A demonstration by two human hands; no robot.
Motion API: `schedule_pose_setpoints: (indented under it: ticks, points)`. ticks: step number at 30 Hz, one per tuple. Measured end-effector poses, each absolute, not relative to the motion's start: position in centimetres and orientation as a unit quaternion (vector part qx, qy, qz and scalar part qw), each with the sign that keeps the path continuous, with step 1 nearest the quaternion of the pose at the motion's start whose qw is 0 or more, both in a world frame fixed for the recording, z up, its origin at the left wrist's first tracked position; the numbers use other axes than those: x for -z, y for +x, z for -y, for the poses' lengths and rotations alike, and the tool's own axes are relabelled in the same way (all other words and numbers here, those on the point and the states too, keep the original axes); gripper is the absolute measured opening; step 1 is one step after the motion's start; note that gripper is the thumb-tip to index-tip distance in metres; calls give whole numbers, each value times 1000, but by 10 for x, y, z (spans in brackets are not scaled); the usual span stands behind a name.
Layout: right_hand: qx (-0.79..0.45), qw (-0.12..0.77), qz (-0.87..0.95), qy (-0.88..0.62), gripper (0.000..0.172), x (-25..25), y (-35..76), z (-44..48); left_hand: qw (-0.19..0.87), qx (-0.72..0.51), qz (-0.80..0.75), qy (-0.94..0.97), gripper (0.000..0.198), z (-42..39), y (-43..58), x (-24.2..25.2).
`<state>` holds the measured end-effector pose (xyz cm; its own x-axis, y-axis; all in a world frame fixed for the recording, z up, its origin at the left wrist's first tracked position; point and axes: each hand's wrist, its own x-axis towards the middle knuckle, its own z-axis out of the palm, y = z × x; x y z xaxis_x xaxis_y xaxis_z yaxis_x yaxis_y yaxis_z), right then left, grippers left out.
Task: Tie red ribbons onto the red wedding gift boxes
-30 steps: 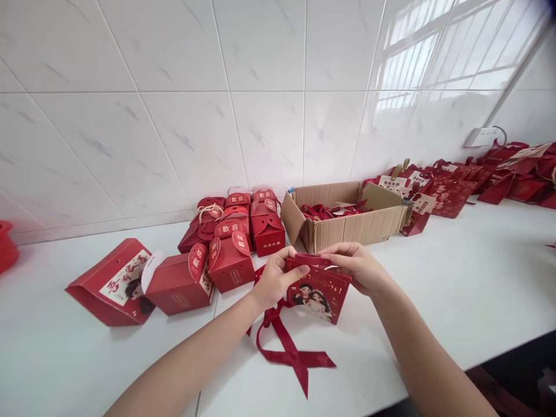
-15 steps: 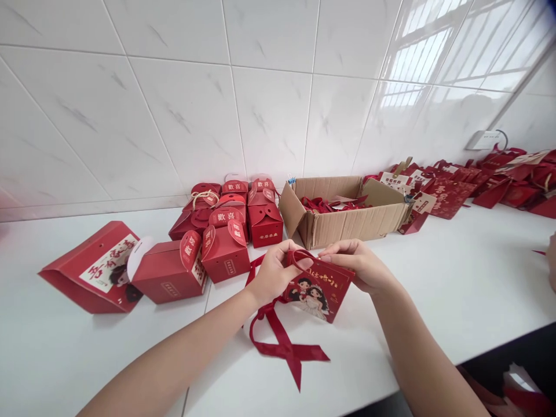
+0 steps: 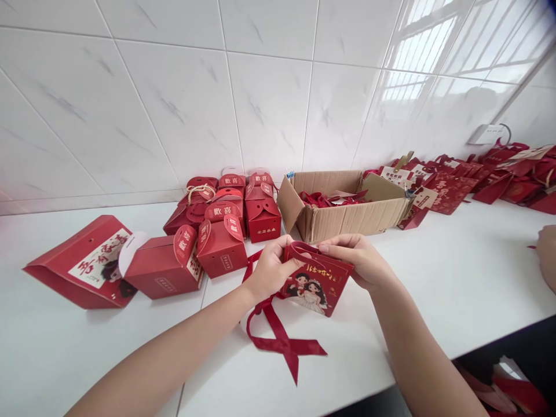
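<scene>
Both hands grip a small red paper gift bag printed with a cartoon bride and groom, held just above the white tabletop. The left hand pinches its top left corner, and the right hand pinches its top right edge near the dark red ribbon handle. A long dark red satin ribbon trails beneath the bag onto the tabletop. Behind stand closed red gift boxes and an open brown cardboard carton.

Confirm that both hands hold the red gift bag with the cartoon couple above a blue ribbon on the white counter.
The head view shows the ribbon is dark red, not blue. The left hand and right hand do hold the red gift bag above it, on the white counter.
</scene>
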<state>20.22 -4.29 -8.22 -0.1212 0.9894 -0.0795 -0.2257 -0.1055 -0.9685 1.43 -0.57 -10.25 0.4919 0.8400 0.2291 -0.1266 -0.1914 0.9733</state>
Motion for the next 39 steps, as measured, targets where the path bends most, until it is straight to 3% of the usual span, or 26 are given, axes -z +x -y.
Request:
schedule_pose_setpoints:
  ticks: [9,15,20,23,25,28,33,39]
  points:
    - [-613,464,485,-416,28,84,205,41,535,-423,-308,663,32,6,15,101]
    - [-607,449,547,-361,39,86,208,47,490,-459,-337,660,28,10,17,104]
    - [-433,527,593,-427,20,93,193,51,468,-449,-350,676,23,11,17,99]
    - [-403,553,587,-432,17,98,186,49,494,-424,-311,693,17,6,11,94]
    - [-415,565,567,-431,18,100,185,49,491,-437,-256,709,32,3,5,91]
    - [-431,574,553,-423,19,100,186,49,380,-464,-185,778,43,3,0,88]
    - [-383,574,588,-422,17,100,186,50,85,-424,-208,877,13,6,1,85]
    - [-352,576,608,-419,16,99,182,51,26,-438,-191,878,11,4,7,93]
